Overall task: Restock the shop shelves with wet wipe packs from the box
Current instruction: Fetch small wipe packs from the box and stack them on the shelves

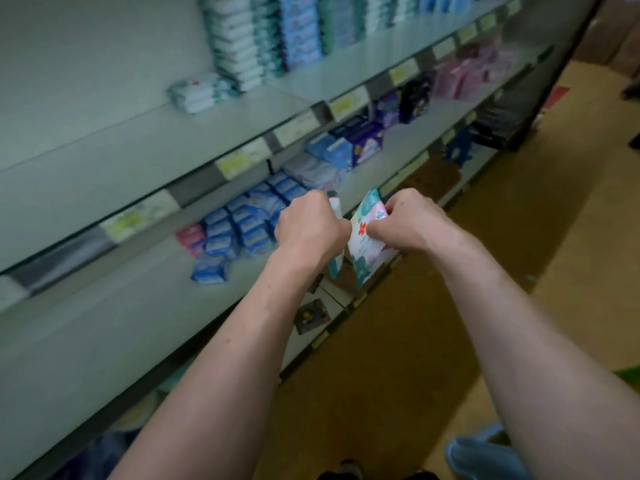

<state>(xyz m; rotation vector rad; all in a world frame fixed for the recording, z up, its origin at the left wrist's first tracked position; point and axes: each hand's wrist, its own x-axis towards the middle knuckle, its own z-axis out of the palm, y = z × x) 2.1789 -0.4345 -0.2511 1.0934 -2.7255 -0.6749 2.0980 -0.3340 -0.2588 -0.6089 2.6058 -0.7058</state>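
Each of my hands holds a wet wipe pack in front of the shelves. My right hand (pixel 407 221) grips a white, teal and pink pack (pixel 365 244) with a red mark, held on edge. My left hand (pixel 310 226) is curled round a second pack (pixel 336 237), of which only a thin edge shows past the fist. Both packs hang in the air just off the front edge of the middle shelf (pixel 145 299). On the top shelf (pixel 242 116) stand tall stacks of wipe packs (pixel 239 46) and two loose packs (pixel 197 91). The box is out of sight.
The middle shelf carries rows of blue packs (pixel 239 230) and a pink pack (pixel 190 237). Further along are blue and purple packs (pixel 349 143) and pink ones (pixel 467 74). Yellow price labels (pixel 239 162) line the shelf edges. A brown floor (pixel 485 271) lies to the right, with a blue object (pixel 481 455) at the bottom.
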